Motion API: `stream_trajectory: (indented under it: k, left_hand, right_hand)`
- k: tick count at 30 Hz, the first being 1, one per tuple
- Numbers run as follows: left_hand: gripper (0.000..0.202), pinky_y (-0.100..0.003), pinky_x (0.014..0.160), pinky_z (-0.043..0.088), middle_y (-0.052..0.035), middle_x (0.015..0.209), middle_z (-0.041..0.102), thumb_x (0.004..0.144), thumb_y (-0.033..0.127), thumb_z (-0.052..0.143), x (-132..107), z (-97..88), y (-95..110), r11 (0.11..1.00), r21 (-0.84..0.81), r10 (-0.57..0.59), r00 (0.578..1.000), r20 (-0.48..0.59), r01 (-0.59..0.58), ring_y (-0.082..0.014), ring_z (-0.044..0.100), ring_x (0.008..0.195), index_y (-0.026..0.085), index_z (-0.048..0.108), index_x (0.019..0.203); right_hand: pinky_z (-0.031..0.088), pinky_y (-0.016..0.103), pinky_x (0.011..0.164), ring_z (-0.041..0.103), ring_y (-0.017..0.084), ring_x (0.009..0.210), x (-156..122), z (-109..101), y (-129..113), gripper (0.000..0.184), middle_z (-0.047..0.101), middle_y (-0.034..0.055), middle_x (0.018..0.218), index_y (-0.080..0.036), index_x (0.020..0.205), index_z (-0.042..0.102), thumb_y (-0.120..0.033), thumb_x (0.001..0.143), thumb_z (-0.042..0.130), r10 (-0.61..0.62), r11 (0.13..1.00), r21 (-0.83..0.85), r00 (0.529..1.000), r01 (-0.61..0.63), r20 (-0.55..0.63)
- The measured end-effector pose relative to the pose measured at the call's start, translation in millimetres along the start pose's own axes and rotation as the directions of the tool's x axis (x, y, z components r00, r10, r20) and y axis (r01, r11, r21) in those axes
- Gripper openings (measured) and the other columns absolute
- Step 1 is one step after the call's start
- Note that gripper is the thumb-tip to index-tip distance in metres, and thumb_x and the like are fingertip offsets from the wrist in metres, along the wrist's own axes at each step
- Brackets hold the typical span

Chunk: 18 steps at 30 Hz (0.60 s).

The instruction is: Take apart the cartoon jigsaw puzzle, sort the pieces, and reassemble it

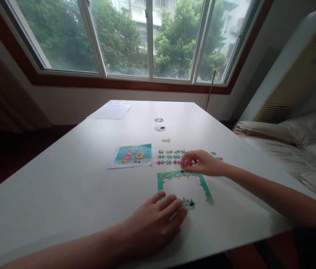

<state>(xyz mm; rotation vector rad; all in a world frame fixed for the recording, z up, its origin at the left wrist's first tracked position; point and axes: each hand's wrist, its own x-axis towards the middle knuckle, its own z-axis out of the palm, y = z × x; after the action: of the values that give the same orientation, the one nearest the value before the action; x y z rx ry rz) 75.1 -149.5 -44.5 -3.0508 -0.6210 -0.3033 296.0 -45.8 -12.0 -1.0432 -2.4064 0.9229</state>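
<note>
A partly joined jigsaw border (206, 188), mostly green, lies on the white table (62, 179). My left hand (159, 220) rests over its lower left part, fingers stretched out and slightly bent, hiding that corner. Beside those fingertips shows a bottom-edge section (188, 203) with black and white print. Above the border's top edge, my right hand (198, 162) pinches a small dark puzzle piece (182, 170), mostly covered by the fingers. Rows of loose puzzle pieces (169, 157) lie just beyond, some hidden behind my right hand.
A picture sheet (132, 155) with two cartoon figures lies left of the loose pieces. Farther back are a few pale pieces (165, 140), two round discs (160, 128) and white paper (110, 111). More pieces (216, 156) lie right of my hand. Bedding (275, 149) stands beyond the right edge.
</note>
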Motion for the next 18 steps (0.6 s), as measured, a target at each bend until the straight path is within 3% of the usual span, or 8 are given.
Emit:
stream_trajectory:
  k: [3,7,14,18]
  left_hand:
    - [0.032,-0.039,0.086,0.036,-0.0114,0.117,0.050,0.092,0.015,0.026,4.0,-3.9,4.4,0.994,0.044,0.097,0.995,0.022,-0.098,-0.0235,0.046,0.101,0.009,0.043,0.119]
    - [0.033,-0.036,0.084,0.038,-0.0120,0.122,0.047,0.092,0.015,0.025,12.0,-7.0,9.6,0.989,0.037,0.139,0.989,0.042,-0.141,-0.0226,0.047,0.099,0.008,0.044,0.118]
    - [0.029,-0.034,0.081,0.040,-0.0111,0.123,0.047,0.092,0.017,0.029,20.1,-4.3,10.4,0.991,0.014,0.133,0.988,0.073,-0.135,-0.0212,0.049,0.096,0.011,0.046,0.114]
    - [0.028,-0.033,0.081,0.040,-0.0107,0.121,0.048,0.092,0.018,0.031,20.5,-5.6,10.0,0.991,0.004,0.134,0.989,0.062,-0.134,-0.0207,0.049,0.096,0.012,0.047,0.113]
  right_hand:
    - [0.041,0.021,0.060,0.056,0.011,0.065,-42.1,4.1,-8.6,0.017,0.065,0.0023,0.073,-0.016,0.081,0.063,-0.031,0.074,0.059,0.069,0.998,-0.007,0.996,-0.068,0.056]
    - [0.042,0.022,0.062,0.055,0.011,0.068,-71.1,13.8,-13.1,0.016,0.066,0.0031,0.076,-0.015,0.078,0.064,-0.030,0.073,0.060,0.107,0.994,0.026,0.992,-0.109,0.066]
    - [0.039,0.020,0.054,0.054,0.011,0.060,-73.8,28.9,-10.8,0.014,0.065,0.0018,0.069,-0.017,0.076,0.066,-0.030,0.071,0.062,0.166,0.986,-0.033,0.986,-0.165,0.027]
    - [0.038,0.021,0.058,0.053,0.011,0.061,-71.9,30.7,-11.1,0.013,0.064,0.0021,0.069,-0.018,0.074,0.066,-0.030,0.070,0.063,0.143,0.982,-0.122,0.989,-0.146,-0.032]
